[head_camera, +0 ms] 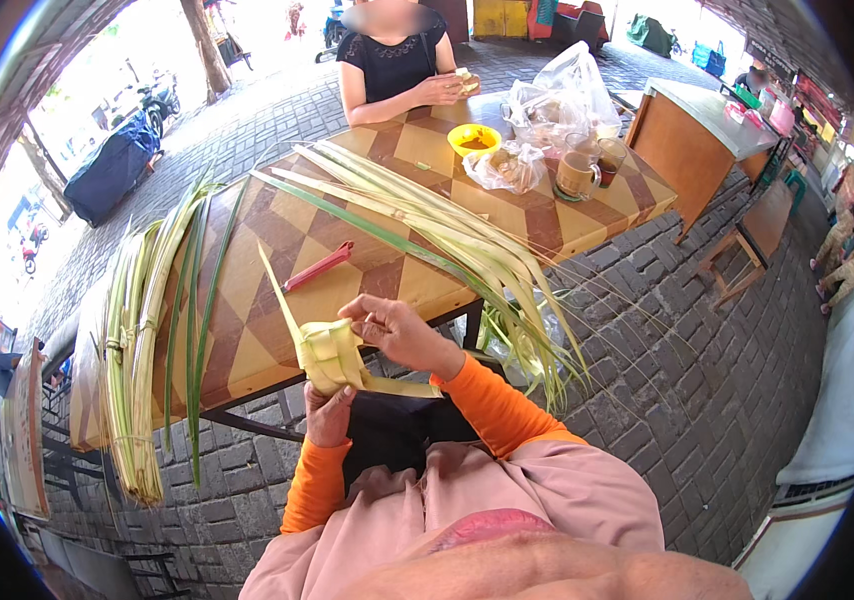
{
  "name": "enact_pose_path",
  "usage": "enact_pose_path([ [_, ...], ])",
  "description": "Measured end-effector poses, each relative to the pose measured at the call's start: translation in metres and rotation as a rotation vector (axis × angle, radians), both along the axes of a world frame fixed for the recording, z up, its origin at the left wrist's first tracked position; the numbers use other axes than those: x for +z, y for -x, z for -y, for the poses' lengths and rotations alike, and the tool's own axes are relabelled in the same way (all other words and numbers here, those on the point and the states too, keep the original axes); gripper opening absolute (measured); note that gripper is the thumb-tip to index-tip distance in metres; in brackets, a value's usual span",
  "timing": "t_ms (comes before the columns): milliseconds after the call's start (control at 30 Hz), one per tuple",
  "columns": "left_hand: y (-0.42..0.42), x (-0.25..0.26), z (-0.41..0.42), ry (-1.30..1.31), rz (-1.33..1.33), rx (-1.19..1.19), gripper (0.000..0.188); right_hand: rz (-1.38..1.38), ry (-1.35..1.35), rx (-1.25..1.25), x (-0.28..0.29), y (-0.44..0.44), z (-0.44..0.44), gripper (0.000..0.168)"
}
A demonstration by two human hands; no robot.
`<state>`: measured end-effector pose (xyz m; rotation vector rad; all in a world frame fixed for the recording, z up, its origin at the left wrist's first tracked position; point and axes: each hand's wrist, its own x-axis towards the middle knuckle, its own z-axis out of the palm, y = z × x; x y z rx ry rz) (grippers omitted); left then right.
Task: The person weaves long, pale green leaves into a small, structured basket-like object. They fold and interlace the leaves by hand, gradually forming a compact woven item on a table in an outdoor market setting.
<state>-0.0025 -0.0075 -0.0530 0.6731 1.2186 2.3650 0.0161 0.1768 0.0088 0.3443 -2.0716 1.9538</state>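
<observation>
A woven palm-leaf pouch [328, 355] is held between my two hands at the table's near edge. My left hand [328, 414] grips its lower corner, thumb on the front. The fingers of my right hand [397, 330] pinch the upper right edge. One loose leaf end [277, 289] points up and left from the pouch, and another leaf end [401, 387] runs out to the right below my right wrist. Beyond the pouch, a red-handled folded tool [320, 265], perhaps a knife, lies on the patterned wooden table [247, 330].
Loose palm-leaf strips [427, 217] cross the table and droop over its near edge. Tied leaf bundles [131, 337] lie at the left. Farther back are a yellow bowl [473, 139], plastic bags [566, 97] and a glass mug [575, 176]. A person [395, 60] sits opposite, holding something small.
</observation>
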Motion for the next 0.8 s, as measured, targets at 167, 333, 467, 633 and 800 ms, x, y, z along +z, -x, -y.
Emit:
enact_pose_path([
  [167, -0.009, 0.005, -0.005, 0.007, 0.036, 0.051, 0.031, -0.064, -0.101, -0.06, -0.007, 0.0, 0.005, 0.019],
  [333, -0.009, 0.009, -0.001, -0.082, 0.005, 0.077, 0.028, -0.052, -0.176, -0.159, -0.001, -0.016, -0.004, 0.017],
  [467, -0.011, 0.005, 0.007, -0.087, 0.015, 0.058, 0.027, 0.311, 0.035, 0.1, 0.003, -0.038, -0.017, 0.009],
  [633, -0.014, 0.008, 0.0, -0.103, 0.014, 0.004, 0.029, 0.111, 0.502, 0.276, 0.011, -0.043, -0.013, 0.01],
  [800, -0.018, 0.008, 0.001, -0.064, 0.031, -0.011, 0.028, -0.124, 0.544, 0.136, 0.01, -0.041, 0.004, 0.01],
])
